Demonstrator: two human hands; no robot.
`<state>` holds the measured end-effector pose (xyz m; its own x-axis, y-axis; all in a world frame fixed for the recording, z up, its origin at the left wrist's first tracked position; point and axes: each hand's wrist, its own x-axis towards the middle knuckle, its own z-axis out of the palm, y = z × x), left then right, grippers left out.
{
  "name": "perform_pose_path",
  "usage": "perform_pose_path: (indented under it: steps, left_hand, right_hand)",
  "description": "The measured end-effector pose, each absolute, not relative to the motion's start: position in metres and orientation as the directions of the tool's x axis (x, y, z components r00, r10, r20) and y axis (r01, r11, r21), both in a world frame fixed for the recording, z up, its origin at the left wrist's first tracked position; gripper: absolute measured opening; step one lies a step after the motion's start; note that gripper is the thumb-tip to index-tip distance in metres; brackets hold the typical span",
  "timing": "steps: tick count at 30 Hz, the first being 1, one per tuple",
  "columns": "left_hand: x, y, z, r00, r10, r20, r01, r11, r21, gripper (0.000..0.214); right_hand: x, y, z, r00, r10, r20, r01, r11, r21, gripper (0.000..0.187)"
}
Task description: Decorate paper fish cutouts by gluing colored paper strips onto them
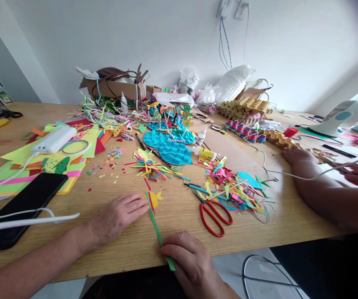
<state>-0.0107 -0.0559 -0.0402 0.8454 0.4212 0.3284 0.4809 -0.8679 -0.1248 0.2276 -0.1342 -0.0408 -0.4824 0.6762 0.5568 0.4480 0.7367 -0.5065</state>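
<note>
My left hand [116,218] lies flat on the wooden table [179,224], fingers stretched out, its fingertips on the upper end of a long green paper strip [154,226] next to a small yellow cut-out [154,199]. My right hand [191,261] is closed at the table's near edge, pinching the strip's lower end. The strip runs diagonally between both hands.
Red-handled scissors [215,214] lie right of the strip, among coloured paper scraps [235,191]. A black phone [20,207], white cable and power bank [54,139] sit left on coloured sheets. Blue paper shapes [172,145], glue bottles and boxes stand farther back. Another person's arms [322,187] rest at right.
</note>
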Motion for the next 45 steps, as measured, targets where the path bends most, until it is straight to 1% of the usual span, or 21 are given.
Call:
perform_pose_path:
  steps: [7, 11, 14, 17, 20, 22, 25, 30, 32, 33, 34, 35, 36, 37, 38, 39, 40, 41, 42, 43, 45]
  left_hand:
    - [-0.013, -0.055, -0.046, 0.830, 0.455, 0.322, 0.500, -0.863, -0.070, 0.044]
    - [-0.014, -0.054, -0.046, 0.847, 0.418, 0.330, 0.467, -0.880, -0.083, 0.041]
    - [-0.014, -0.054, -0.046, 0.851, 0.421, 0.315, 0.467, -0.880, -0.085, 0.042]
    - [-0.014, -0.055, -0.047, 0.848, 0.442, 0.291, 0.488, -0.867, -0.106, 0.043]
    - [-0.013, -0.055, -0.044, 0.861, 0.433, 0.268, 0.480, -0.866, -0.143, 0.043]
    - [-0.013, -0.056, -0.041, 0.868, 0.424, 0.257, 0.471, -0.868, -0.157, 0.042]
    - [-0.012, -0.057, -0.041, 0.858, 0.430, 0.279, 0.482, -0.862, -0.154, 0.042]
    - [-0.014, -0.060, -0.041, 0.814, 0.437, 0.383, 0.513, -0.850, -0.120, 0.045]
    - [-0.014, -0.060, -0.035, 0.778, 0.452, 0.436, 0.524, -0.850, -0.055, 0.044]
    - [-0.012, -0.061, -0.031, 0.740, 0.487, 0.463, 0.540, -0.841, 0.021, 0.041]
    - [-0.010, -0.062, -0.027, 0.689, 0.548, 0.474, 0.559, -0.818, 0.134, 0.038]
    - [-0.007, -0.064, -0.022, 0.629, 0.634, 0.450, 0.573, -0.769, 0.283, 0.033]
    - [-0.002, -0.066, -0.018, 0.569, 0.730, 0.380, 0.568, -0.682, 0.460, 0.029]
    - [0.003, -0.069, -0.013, 0.527, 0.811, 0.254, 0.535, -0.549, 0.642, 0.027]
    - [0.009, -0.072, -0.009, 0.524, 0.849, 0.076, 0.477, -0.366, 0.799, 0.030]
    - [0.015, -0.076, -0.006, 0.518, 0.851, -0.092, 0.378, -0.131, 0.916, 0.039]
    - [0.021, -0.078, -0.004, 0.512, 0.836, -0.199, 0.250, 0.076, 0.965, 0.046]
    - [0.027, -0.080, -0.002, 0.520, 0.812, -0.267, 0.129, 0.234, 0.964, 0.049]
    - [0.032, -0.081, 0.000, 0.532, 0.794, -0.294, 0.015, 0.339, 0.941, 0.050]
    - [0.036, -0.081, 0.001, 0.535, 0.789, -0.302, -0.082, 0.404, 0.911, 0.049]
    - [0.043, -0.076, 0.003, 0.514, 0.802, -0.305, -0.199, 0.457, 0.867, 0.040]
  right_hand:
    - [0.230, -0.132, -0.028, -0.373, 0.802, 0.467, 0.388, 0.592, -0.706, 0.018]
    - [0.226, -0.130, -0.023, -0.276, 0.853, 0.442, 0.335, 0.517, -0.788, 0.014]
    - [0.222, -0.127, -0.026, -0.197, 0.896, 0.397, 0.196, 0.433, -0.880, 0.011]
    - [0.222, -0.120, -0.030, -0.096, 0.952, 0.289, -0.033, 0.287, -0.957, 0.008]
    - [0.229, -0.112, -0.028, 0.093, 0.968, 0.234, -0.211, 0.249, -0.945, 0.006]
    - [0.235, -0.109, -0.023, 0.135, 0.962, 0.237, -0.246, 0.265, -0.932, 0.006]
    - [0.241, -0.109, -0.013, 0.129, 0.953, 0.276, -0.215, 0.298, -0.930, 0.007]
    - [0.245, -0.110, -0.007, 0.146, 0.931, 0.334, -0.132, 0.353, -0.926, 0.007]
    - [0.245, -0.108, -0.008, 0.137, 0.928, 0.348, -0.132, 0.365, -0.922, 0.007]
    - [0.244, -0.107, -0.008, 0.134, 0.925, 0.356, -0.137, 0.373, -0.918, 0.007]
    - [0.243, -0.106, -0.009, 0.132, 0.922, 0.364, -0.143, 0.381, -0.913, 0.007]
    - [0.242, -0.105, -0.009, 0.132, 0.918, 0.375, -0.150, 0.392, -0.907, 0.007]
    - [0.241, -0.105, -0.009, 0.129, 0.912, 0.389, -0.157, 0.406, -0.900, 0.007]
    - [0.240, -0.105, -0.009, 0.124, 0.906, 0.405, -0.163, 0.421, -0.892, 0.007]
    - [0.239, -0.106, -0.009, 0.119, 0.899, 0.422, -0.165, 0.437, -0.884, 0.008]
    - [0.238, -0.107, -0.009, 0.113, 0.890, 0.442, -0.161, 0.455, -0.876, 0.010]
    - [0.237, -0.109, -0.009, 0.101, 0.882, 0.460, -0.145, 0.471, -0.870, 0.012]
    - [0.236, -0.112, -0.009, 0.081, 0.875, 0.478, -0.114, 0.485, -0.867, 0.014]
    - [0.236, -0.114, -0.009, 0.049, 0.867, 0.497, -0.069, 0.499, -0.864, 0.016]
    - [0.235, -0.116, -0.008, 0.004, 0.855, 0.519, -0.014, 0.519, -0.855, 0.018]
    - [0.235, -0.120, -0.008, -0.098, 0.819, 0.565, 0.105, 0.574, -0.812, 0.022]
